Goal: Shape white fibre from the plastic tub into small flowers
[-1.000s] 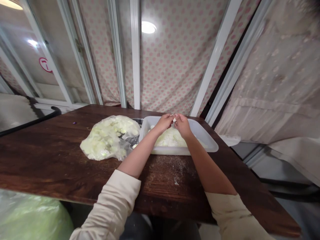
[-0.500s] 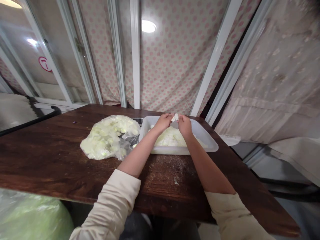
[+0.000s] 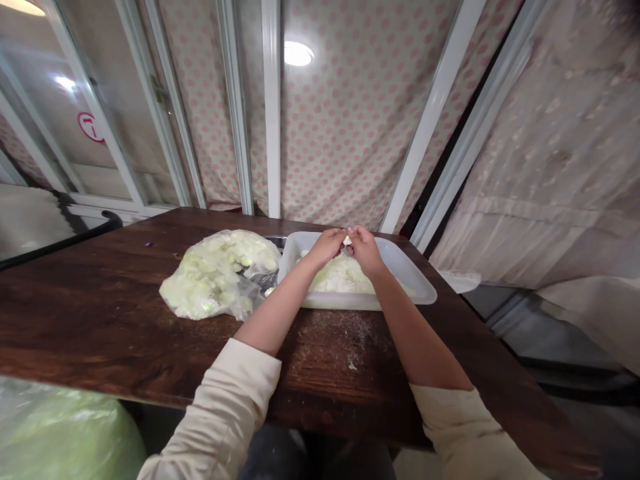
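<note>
Pinching a white, perhaps crumbly lump (image 3: 347, 241) — left hand (image 3: 327, 245) and right hand (image 3: 365, 249) — over a plastic tub (image 3: 417, 279).

Tub (image 3: 406, 270): on the table (image 3: 100, 307), toward its far edge
Heap (image 3: 343, 276): in the tub
Left hand (image 3: 326, 246), right hand (image 3: 365, 250): side by side above the tub
Piece (image 3: 347, 241): between the two hands' fingertips
Bag (image 3: 210, 277): on the table, left of the tub
Crumbs (image 3: 350, 333): on the table, before the tub
Sack (image 3: 70, 433): before the table's near edge, at left
Curtain (image 3: 345, 147): behind the table
</note>
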The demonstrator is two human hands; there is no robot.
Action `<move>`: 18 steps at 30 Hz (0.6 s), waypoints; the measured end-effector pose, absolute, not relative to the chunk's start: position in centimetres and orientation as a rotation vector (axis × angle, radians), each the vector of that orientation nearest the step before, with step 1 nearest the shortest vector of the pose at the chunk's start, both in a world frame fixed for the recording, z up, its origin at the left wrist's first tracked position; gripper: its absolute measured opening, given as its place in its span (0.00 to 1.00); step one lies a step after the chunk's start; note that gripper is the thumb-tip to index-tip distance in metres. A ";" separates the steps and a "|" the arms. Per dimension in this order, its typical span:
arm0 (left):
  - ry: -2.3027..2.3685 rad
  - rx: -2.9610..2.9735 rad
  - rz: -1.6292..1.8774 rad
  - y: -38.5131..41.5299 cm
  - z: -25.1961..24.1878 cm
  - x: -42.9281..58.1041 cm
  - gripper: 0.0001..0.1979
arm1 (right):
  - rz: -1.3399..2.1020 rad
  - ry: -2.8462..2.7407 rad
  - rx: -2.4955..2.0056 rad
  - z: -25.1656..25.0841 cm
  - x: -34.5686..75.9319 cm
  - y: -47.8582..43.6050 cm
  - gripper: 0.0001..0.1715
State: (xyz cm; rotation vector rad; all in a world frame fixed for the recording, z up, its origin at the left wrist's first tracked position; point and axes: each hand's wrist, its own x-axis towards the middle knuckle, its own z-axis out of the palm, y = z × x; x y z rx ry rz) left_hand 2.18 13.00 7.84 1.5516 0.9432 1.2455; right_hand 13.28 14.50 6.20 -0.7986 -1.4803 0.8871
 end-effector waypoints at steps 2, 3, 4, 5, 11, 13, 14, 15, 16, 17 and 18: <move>0.941 1.555 1.233 13.0 7.8 2.2 0.13 | 0.860 -1.475 -0.782 6.3 13.3 14.4 0.25; 0.936 1.555 1.229 13.0 7.8 2.1 0.13 | 0.838 -1.481 -0.786 6.2 13.4 14.5 0.25; 0.929 1.558 1.226 13.0 7.8 2.1 0.14 | 0.816 -1.492 -0.795 6.2 13.4 14.5 0.25; 0.918 1.566 1.224 13.0 7.8 2.1 0.14 | 0.794 -1.506 -0.808 6.1 13.5 14.5 0.25; 0.868 1.614 1.203 12.8 7.7 2.2 0.16 | 0.628 -1.534 -0.954 6.0 14.0 14.5 0.25; 0.859 1.609 1.196 12.6 7.8 2.2 0.15 | 0.597 -1.504 -1.019 5.9 14.1 14.6 0.25; 0.842 1.603 1.199 12.6 7.9 2.3 0.14 | 0.591 -1.487 -1.052 5.8 14.1 14.7 0.25; 0.819 1.596 1.205 12.5 8.0 2.3 0.14 | 0.581 -1.473 -1.087 5.8 14.2 14.8 0.24; 0.796 1.588 1.214 12.5 8.0 2.3 0.14 | 0.559 -1.464 -1.119 5.7 14.3 15.0 0.24; 0.780 1.582 1.223 12.5 8.0 2.3 0.14 | 0.525 -1.462 -1.145 5.6 14.4 15.1 0.23; 0.776 1.576 1.232 12.5 8.1 2.3 0.14 | 0.482 -1.469 -1.164 5.5 14.5 15.2 0.23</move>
